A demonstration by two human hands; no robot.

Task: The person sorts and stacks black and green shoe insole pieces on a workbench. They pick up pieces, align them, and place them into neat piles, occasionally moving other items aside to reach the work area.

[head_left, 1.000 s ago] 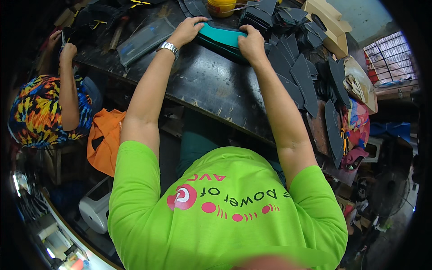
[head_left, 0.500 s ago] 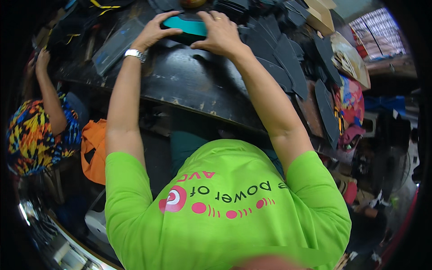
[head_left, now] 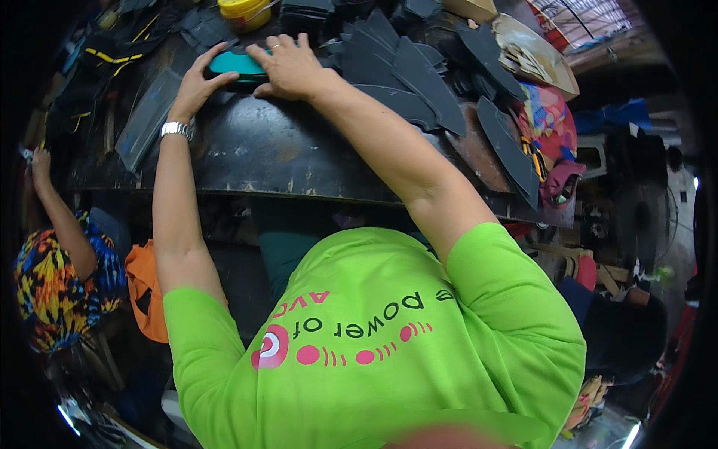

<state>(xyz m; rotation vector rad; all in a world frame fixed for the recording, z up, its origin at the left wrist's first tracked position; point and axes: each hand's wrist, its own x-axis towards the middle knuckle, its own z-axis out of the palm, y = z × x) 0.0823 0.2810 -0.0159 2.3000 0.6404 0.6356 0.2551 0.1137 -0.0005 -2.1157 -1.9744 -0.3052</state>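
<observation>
Teal piece (head_left: 233, 64) in the clasp of left hand (head_left: 194, 88) and right hand (head_left: 294, 71) (right fingers wide apart).

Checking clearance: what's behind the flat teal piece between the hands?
Beyond the flat teal piece, a round yellow tub and flat dark-grey pieces show. The right hand hides the teal piece's right end and whatever lies directly behind.

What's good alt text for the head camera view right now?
Someone in a green shirt holds a teal piece between the left grip and right grip at a black table. Dark gray pieces lie to the right and a yellow tub stands beyond; at far left is another person in a colorful shirt.
</observation>
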